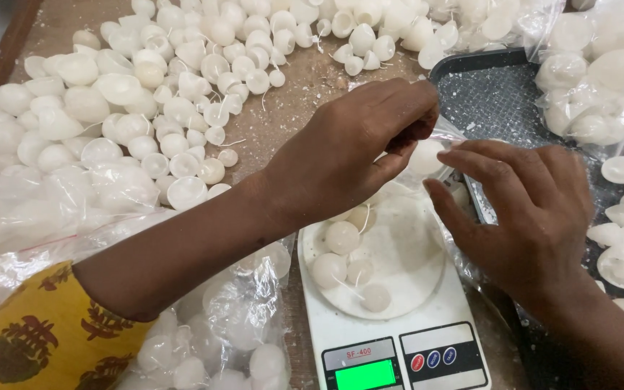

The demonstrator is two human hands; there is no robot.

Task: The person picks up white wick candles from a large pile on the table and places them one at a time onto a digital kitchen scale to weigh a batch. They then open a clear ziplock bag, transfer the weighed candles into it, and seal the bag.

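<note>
My left hand [355,144] reaches across the table and pinches the rim of a clear plastic bag [438,155] that sits on a white kitchen scale [391,332]. My right hand [529,209] holds the bag's other side, fingers curled on the plastic. Several small white wax candles with wicks [344,253] lie inside the bag on the scale's round platform. One candle [425,155] shows between my two hands at the bag's mouth.
A big heap of loose white candles [146,101] covers the wooden table at the left and back. A dark tray [492,101] at the right holds filled bags [594,87] and flat white pieces. More bagged candles [225,325] lie at the lower left.
</note>
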